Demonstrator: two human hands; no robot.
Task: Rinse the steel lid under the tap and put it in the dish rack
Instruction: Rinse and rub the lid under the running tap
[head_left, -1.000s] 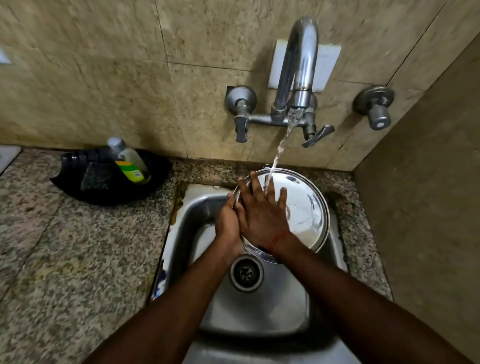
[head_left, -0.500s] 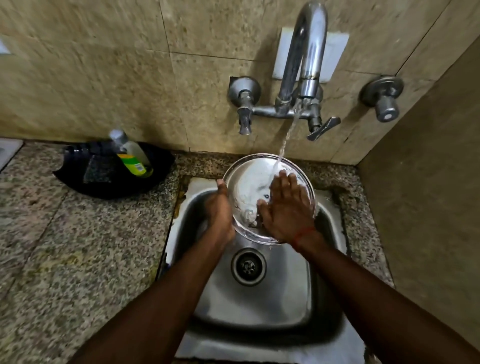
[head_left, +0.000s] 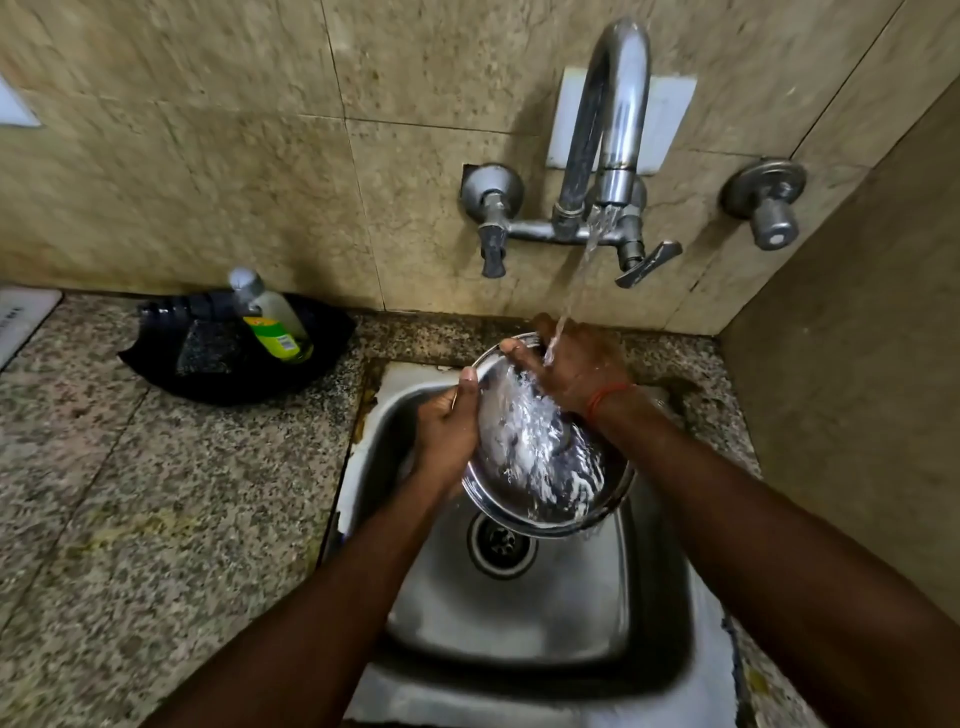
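Note:
The round steel lid (head_left: 540, 467) is held tilted over the steel sink (head_left: 509, 613), with water running across its face. My left hand (head_left: 447, 426) grips its left rim, thumb on the edge. My right hand (head_left: 576, 369) lies flat against the lid's upper part, fingers spread over the top rim, right under the stream. The tap (head_left: 613, 135) on the wall is running; water falls onto my right hand and the lid. No dish rack is in view.
A black tray (head_left: 171, 364) on the granite counter, left of the sink, holds a dish-soap bottle (head_left: 272, 322) and a scrub pad. The drain (head_left: 498, 545) sits below the lid. A wall valve (head_left: 769, 208) is at right; a side wall closes the right.
The lid has tipped lower and toward me, now over the drain. My right hand slid from the lid's middle up to its top rim, under the stream. My left hand keeps its hold.

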